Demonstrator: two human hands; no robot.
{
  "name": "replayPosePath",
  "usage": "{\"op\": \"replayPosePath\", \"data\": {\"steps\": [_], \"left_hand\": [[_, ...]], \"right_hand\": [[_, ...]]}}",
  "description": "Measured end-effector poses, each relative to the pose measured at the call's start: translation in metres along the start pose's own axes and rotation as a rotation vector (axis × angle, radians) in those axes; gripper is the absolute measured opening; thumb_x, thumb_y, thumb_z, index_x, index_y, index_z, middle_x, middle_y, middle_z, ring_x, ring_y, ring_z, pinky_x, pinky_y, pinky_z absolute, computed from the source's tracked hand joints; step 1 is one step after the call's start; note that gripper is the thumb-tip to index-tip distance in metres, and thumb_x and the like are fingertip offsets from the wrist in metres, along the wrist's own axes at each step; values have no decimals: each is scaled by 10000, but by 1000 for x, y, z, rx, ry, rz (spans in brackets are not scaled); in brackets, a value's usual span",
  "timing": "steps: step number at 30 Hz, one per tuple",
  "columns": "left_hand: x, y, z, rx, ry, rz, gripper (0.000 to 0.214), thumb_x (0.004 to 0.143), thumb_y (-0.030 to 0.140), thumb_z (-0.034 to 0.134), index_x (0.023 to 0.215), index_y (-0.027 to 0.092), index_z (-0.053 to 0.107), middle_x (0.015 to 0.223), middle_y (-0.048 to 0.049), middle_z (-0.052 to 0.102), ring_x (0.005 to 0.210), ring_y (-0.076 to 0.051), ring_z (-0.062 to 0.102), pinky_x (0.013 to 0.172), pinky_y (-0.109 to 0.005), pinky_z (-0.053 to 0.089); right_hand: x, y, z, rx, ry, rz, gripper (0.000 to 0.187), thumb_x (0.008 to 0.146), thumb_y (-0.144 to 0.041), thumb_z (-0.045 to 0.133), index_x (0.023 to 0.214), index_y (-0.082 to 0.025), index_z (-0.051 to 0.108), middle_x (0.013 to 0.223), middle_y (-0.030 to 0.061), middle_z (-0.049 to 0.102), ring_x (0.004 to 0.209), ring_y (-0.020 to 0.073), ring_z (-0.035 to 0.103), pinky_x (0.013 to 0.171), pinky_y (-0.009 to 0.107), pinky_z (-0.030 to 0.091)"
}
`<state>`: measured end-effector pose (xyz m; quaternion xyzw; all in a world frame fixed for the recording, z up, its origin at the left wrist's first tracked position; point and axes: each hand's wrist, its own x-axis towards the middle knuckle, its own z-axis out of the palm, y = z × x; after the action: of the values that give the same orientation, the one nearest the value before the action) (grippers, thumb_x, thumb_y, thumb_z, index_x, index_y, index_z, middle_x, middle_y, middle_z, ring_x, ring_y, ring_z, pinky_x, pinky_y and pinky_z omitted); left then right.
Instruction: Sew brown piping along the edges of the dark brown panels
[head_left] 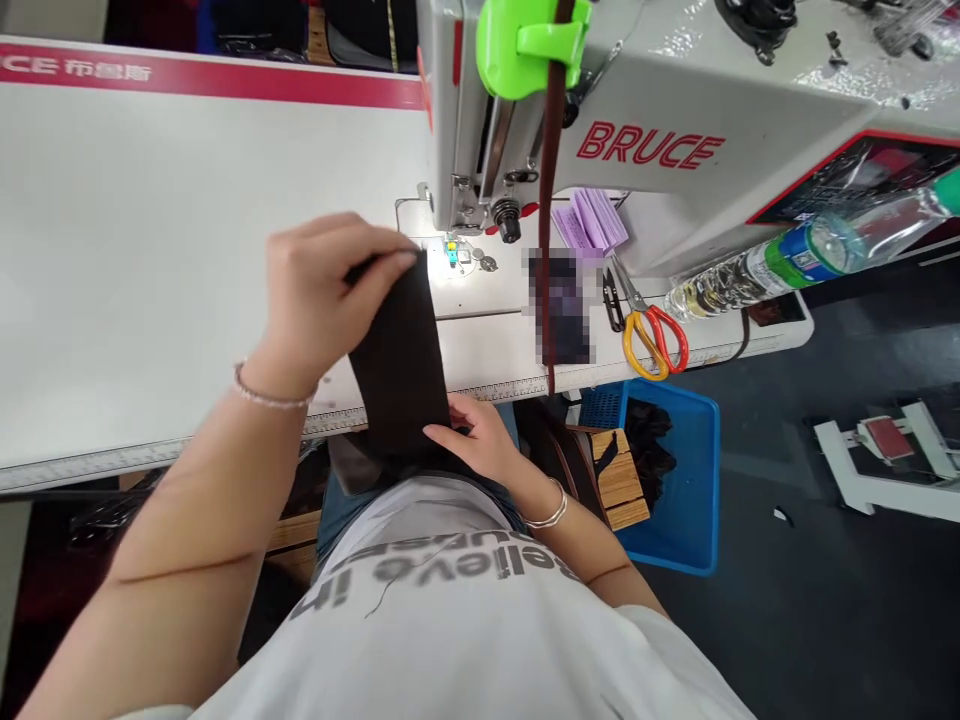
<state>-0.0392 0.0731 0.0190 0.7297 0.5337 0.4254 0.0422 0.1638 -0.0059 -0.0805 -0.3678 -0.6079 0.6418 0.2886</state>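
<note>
A dark strip of fabric (pixel 401 350) hangs over the front edge of the sewing table toward my lap. My left hand (pixel 326 290) pinches its upper end between thumb and fingers, just left of the needle area. Lower down, my right hand (pixel 480 435) grips the strip's right edge, thumb on top, at the table's front edge. The sewing machine (pixel 652 140) stands behind and to the right, its presser foot area (pixel 457 252) lit and close to the strip's upper end.
Scissors (pixel 652 335), black thread snips (pixel 613 300), a pixelated dark object (pixel 566 310) and purple slips (pixel 592 222) lie right of the needle. A plastic bottle (pixel 772 262) leans near the machine. A brown strap (pixel 551 200) hangs down. Below right stands a blue basket (pixel 694 480).
</note>
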Motion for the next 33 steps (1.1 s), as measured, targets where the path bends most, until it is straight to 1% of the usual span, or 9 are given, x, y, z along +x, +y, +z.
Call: {"op": "replayPosePath", "data": {"steps": [3, 7, 12, 17, 21, 23, 26, 28, 33], "left_hand": [[29, -29, 0, 113, 6, -102, 211, 898, 317, 603, 940, 154, 730, 876, 20, 733, 821, -101, 632, 807, -239, 492], [53, -67, 10, 255, -91, -255, 327, 907, 356, 540, 1016, 108, 722, 932, 27, 730, 893, -107, 621, 884, -241, 457], [58, -108, 18, 342, -225, -407, 524, 933, 424, 373, 1079, 19, 672, 1082, -1, 710, 1038, -126, 603, 961, -272, 412], [53, -136, 10, 409, -186, -560, 505, 946, 442, 421, 1155, 38, 638, 1211, -44, 674, 1160, -179, 549, 1054, -324, 348], [37, -114, 5, 507, -166, -478, 518, 935, 455, 491, 1254, 53, 566, 1428, -124, 479, 1343, -326, 331, 1110, -529, 247], [20, -92, 7, 540, -232, -435, 574, 922, 407, 513, 1372, 56, 455, 1489, -187, 375, 1369, -389, 285, 1089, -591, 250], [-11, -61, 15, 517, -377, -394, 642, 925, 437, 479, 1439, 66, 375, 1485, -222, 376, 1368, -412, 311, 1103, -601, 249], [-31, -49, 21, 488, -469, -359, 638, 960, 458, 369, 1455, 56, 357, 1528, -232, 320, 1411, -430, 250, 1129, -608, 211], [-61, -28, 36, 449, -465, -306, 643, 970, 476, 272, 1483, 91, 329, 1573, -199, 264, 1472, -402, 147, 1166, -587, 156]], "right_hand": [[-3, 11, 3, -17, -1, 66, 228, 861, -351, 628, 899, -140, 707, 821, 15, 698, 769, 180, 643, 706, 280, 504], [-9, 29, 14, 17, -23, 129, 246, 855, -327, 605, 978, -144, 716, 963, 40, 734, 930, 224, 660, 853, 339, 499], [-16, 49, 16, -140, -52, 260, 233, 819, -288, 620, 967, -135, 715, 970, 68, 745, 938, 261, 674, 832, 359, 499], [-23, 59, 6, -302, -62, 273, 214, 848, -274, 604, 991, -171, 727, 987, 69, 757, 954, 272, 686, 822, 356, 498], [-28, 63, 3, -288, 0, 236, 195, 860, -247, 592, 972, -164, 728, 978, 59, 755, 904, 239, 687, 790, 322, 497], [-30, 64, 2, -300, 33, 219, 174, 864, -241, 588, 923, -152, 726, 908, 48, 750, 843, 217, 678, 742, 297, 494], [-29, 66, -2, -390, 56, 180, 228, 912, -292, 544, 890, -145, 717, 822, 43, 731, 760, 193, 661, 679, 274, 495], [-26, 67, -8, -580, 118, 139, 280, 954, -302, 480, 969, -146, 712, 902, 69, 736, 836, 205, 667, 754, 294, 513], [-6, 82, -32, -1095, 133, 172, 347, 937, -220, 467, 1215, -117, 647, 1247, 173, 648, 1212, 316, 551, 1055, 452, 402]]}}
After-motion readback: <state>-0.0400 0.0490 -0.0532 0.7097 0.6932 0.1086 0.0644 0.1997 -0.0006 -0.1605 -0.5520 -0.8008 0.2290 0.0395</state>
